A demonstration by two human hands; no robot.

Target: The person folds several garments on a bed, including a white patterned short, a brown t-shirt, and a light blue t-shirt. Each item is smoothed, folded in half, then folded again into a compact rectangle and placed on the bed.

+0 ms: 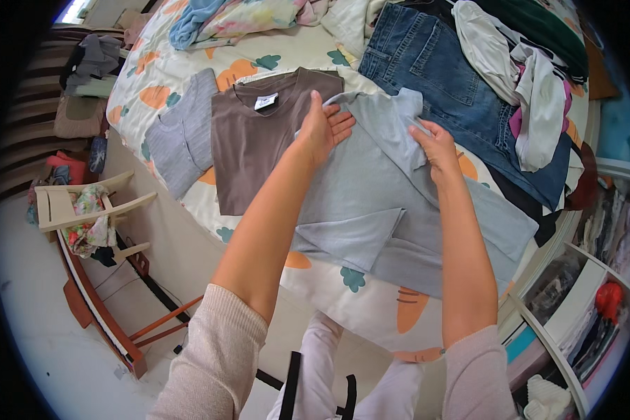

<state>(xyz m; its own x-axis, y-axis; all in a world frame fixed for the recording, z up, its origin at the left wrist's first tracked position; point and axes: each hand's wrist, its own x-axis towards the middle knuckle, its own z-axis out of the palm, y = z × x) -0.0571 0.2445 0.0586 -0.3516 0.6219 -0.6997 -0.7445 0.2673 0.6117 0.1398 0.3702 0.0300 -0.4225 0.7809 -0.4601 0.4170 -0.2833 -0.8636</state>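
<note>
A light blue-grey garment (367,173) lies spread on the bed, partly folded over, with one sleeve (354,236) laid across its lower part. My right hand (436,147) pinches its upper right edge between thumb and fingers. Palm turned inward and fingers apart, my left hand (326,126) rests at the garment's upper left edge; it grips no cloth that I can see. Just left of it is a folded brown T-shirt (252,157) with a white label at the neck. Beyond that lies a folded grey buttoned top (184,136).
Blue jeans (430,68) and a white garment (535,105) are heaped at the bed's right. Rumpled bedding (252,23) lies at the far side. A chair (84,210) holding clothes stands left, near a piano keyboard (94,304). Open storage shelves (572,304) flank the right.
</note>
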